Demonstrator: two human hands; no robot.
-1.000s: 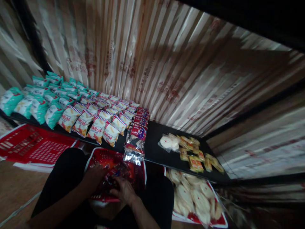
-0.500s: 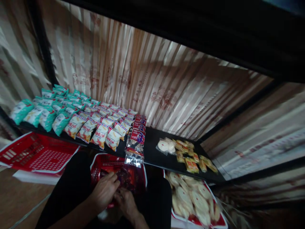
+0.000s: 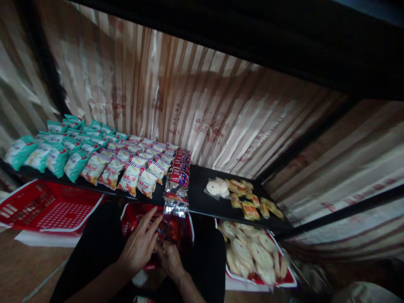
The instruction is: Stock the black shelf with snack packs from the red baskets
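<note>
My left hand is over the near side of a red plastic basket, its fingers stretched out and slightly apart. Close beside it, my right hand has curled fingers; what they hold, if anything, is too dark to make out. Dark red snack packets lie in the basket just beyond both hands. On the black shelf above, a row of matching red packets runs front to back, the nearest one's silvery end hanging over the shelf edge.
Left of that row stand white-and-orange snack bags and teal bags. To the right lie round white wrapped cakes and yellow packets. A basket of pale round cakes and another red basket flank my knees.
My left hand has lifted a little toward the shelf and its fingers have straightened. The right hand has shifted slightly right. The camera view has turned a little to the right.
</note>
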